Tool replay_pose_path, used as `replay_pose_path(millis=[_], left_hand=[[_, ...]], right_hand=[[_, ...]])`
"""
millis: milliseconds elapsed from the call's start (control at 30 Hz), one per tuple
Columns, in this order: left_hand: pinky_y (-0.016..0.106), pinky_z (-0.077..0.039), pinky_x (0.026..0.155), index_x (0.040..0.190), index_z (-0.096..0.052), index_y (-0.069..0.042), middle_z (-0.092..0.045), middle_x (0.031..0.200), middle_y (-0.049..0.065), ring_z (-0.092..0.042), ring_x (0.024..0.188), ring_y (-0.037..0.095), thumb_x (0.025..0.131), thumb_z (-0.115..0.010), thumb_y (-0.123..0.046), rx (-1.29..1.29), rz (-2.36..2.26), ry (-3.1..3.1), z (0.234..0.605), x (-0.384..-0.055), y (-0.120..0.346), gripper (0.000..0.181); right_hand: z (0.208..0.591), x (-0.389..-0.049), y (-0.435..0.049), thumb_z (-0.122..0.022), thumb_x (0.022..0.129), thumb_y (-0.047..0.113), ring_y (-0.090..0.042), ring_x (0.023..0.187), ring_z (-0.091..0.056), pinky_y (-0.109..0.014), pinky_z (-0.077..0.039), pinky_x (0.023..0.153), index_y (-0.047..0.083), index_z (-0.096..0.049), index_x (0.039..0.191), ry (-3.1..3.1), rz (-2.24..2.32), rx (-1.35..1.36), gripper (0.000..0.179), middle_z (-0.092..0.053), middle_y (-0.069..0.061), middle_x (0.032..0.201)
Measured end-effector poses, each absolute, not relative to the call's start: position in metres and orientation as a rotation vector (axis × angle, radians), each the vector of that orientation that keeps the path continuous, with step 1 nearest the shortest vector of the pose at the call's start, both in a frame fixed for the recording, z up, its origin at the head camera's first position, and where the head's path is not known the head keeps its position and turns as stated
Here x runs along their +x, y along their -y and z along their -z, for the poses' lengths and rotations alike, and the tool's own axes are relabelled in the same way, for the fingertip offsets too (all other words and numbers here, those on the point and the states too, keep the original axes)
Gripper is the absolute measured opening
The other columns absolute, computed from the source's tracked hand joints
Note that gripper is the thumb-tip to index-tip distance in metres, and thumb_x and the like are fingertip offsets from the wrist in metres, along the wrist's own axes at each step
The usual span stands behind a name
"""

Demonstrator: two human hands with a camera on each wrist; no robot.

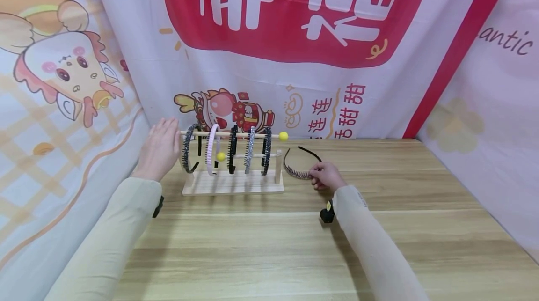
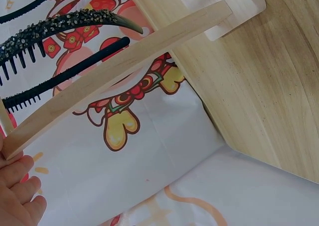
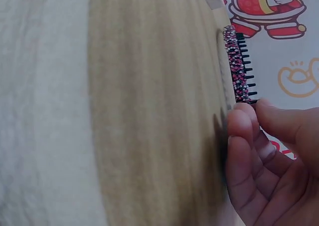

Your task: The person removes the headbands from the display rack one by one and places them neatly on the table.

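My right hand (image 1: 327, 176) pinches a toothed headband (image 1: 296, 173) between thumb and fingers, low over the table to the right of the rack. In the right wrist view the headband (image 3: 238, 66) has pink, white and black beads and black comb teeth. My left hand (image 1: 157, 149) lies against the left end of the wooden headband rack (image 1: 233, 188). In the left wrist view its fingertips are right at the top of the rack's wooden post (image 2: 119, 76). Several headbands hang on the upper rod, among them a pink one (image 1: 210, 151), a black one (image 1: 231, 151) and a silver one (image 1: 250, 151).
The rack's upper rod ends in a yellow ball (image 1: 283, 136), and a lower rod has another yellow ball (image 1: 221, 156). Printed cloth (image 1: 294, 85) hangs behind the wood-grain table (image 1: 252, 254) and on both sides.
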State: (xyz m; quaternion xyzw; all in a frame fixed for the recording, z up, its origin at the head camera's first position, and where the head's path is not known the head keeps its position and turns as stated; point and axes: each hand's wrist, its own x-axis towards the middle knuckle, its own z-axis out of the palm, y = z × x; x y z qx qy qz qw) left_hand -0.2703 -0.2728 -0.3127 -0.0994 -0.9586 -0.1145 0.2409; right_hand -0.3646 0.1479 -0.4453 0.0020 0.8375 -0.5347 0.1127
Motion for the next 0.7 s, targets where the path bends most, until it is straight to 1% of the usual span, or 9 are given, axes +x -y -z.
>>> replay_pose_path(millis=[233, 533, 700], left_hand=[[0.044, -0.005, 0.112, 0.136, -0.031, 0.012, -0.028, 0.141, 0.029, -0.019, 0.132, 0.043, 0.101, -0.028, -0.016, -0.273, 0.316, 2.621, 0.3126, -0.2703, 0.2726, 0.045], [0.044, -0.005, 0.112, 0.136, -0.031, 0.012, -0.028, 0.141, 0.029, -0.019, 0.132, 0.043, 0.101, -0.028, -0.017, -0.27, 0.317, 2.62, 0.3127, -0.2699, 0.2728, 0.045], [0.044, -0.005, 0.112, 0.136, -0.03, 0.011, -0.027, 0.141, 0.029, -0.019, 0.132, 0.043, 0.101, -0.028, -0.017, -0.272, 0.324, 2.621, 0.3128, -0.2696, 0.2727, 0.045]], right_hand=[[0.4503, -0.3644, -0.1466, -0.057, 0.091, 0.006, -0.012, 0.045, -0.053, -0.023, -0.049, 0.041, -0.004, -0.059, 0.096, -2.463, 1.576, 0.009, 0.012, -0.056, -0.006, 0.06], [0.4489, -0.3647, -0.1464, -0.057, 0.09, 0.006, -0.012, 0.045, -0.053, -0.025, -0.049, 0.041, -0.005, -0.059, 0.097, -2.472, 1.573, 0.013, 0.013, -0.056, -0.007, 0.06], [0.4444, -0.3666, -0.1491, -0.06, 0.089, 0.008, -0.014, 0.047, -0.055, -0.025, -0.05, 0.042, -0.003, -0.059, 0.099, -2.495, 1.564, 0.007, 0.014, -0.058, -0.008, 0.062]])
